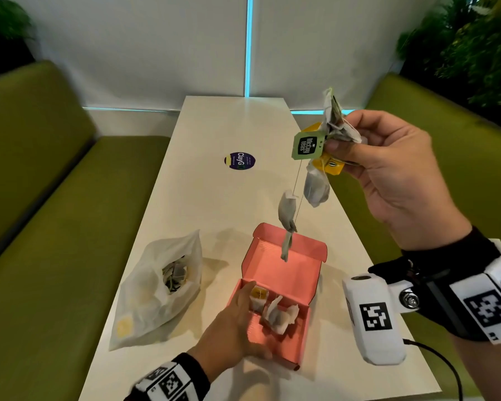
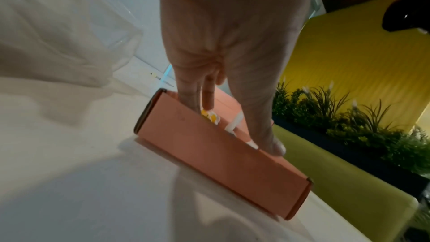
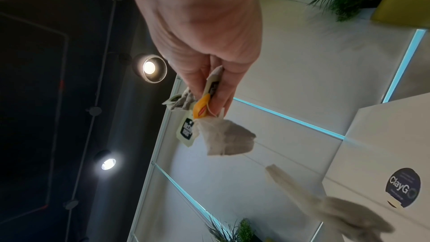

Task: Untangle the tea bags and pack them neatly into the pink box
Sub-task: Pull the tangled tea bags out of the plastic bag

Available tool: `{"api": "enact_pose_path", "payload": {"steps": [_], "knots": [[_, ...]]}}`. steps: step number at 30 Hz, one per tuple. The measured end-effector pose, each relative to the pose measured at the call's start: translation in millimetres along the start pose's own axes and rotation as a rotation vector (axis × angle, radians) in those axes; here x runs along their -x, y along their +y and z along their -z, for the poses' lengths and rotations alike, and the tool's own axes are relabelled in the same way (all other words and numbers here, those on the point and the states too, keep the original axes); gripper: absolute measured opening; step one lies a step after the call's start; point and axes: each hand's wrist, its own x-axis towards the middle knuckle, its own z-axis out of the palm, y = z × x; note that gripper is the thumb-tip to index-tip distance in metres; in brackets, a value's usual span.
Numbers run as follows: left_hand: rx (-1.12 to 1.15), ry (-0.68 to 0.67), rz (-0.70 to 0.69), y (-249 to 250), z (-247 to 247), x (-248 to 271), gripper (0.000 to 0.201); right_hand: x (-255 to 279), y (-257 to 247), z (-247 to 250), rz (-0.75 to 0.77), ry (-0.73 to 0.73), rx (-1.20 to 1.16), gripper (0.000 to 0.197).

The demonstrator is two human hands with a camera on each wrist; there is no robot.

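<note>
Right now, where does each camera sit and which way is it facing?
Head: worn high, facing forward and down at the table; shows both hands and wristbands.
Left wrist: looks along the left hand down onto the pink box.
Right wrist: looks along the right hand, tilted up at the ceiling; fingers pinch the tea bags.
Shared: head and left wrist show the box; head and right wrist the ClayGo sticker.

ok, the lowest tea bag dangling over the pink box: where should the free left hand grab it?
Probably pinch the lowest tea bag at its top fold, where the string joins, coming from the left side: the left hand sits there at the pink box, and the right hand holds the cluster above, with another bag hanging on the right.
</note>
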Motion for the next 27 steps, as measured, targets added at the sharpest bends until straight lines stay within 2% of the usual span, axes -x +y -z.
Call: {"api": "enact_pose_path", "payload": {"steps": [2,5,8,11,15,18,21,27], "knots": [[-0.006,-0.047,0.026,-1,-2,2,0.125,0,0,0,0.001,-0.002,-0.002,0.025],[-0.118,-0.065,0.051,-1,-7,4,0.111,1,-2,-2,-0.001,-0.001,-0.015,0.026],[-0.072,-0.040,0.080,-2,-12,3,0.108,2,-3,-4,-0.003,0.001,-0.022,0.028],[-0.008,-0.032,0.088,-2,-12,2,0.112,4,-3,-4,-0.008,-0.001,-0.015,0.027],[0.042,0.073,0.019,-2,0,-1,0.122,4,-3,-6,-0.007,-0.003,-0.009,0.024],[0.021,0.190,-0.038,-7,10,-10,0.120,1,-10,-10,0.002,-0.008,-0.027,0.024],[0.031,0.224,-0.055,-7,18,-19,0.113,-4,-23,-20,0.012,-0.040,-0.053,0.025],[0.110,0.159,-0.038,-7,23,-31,0.086,-17,-59,-33,0.110,-0.128,-0.103,0.024]]}}
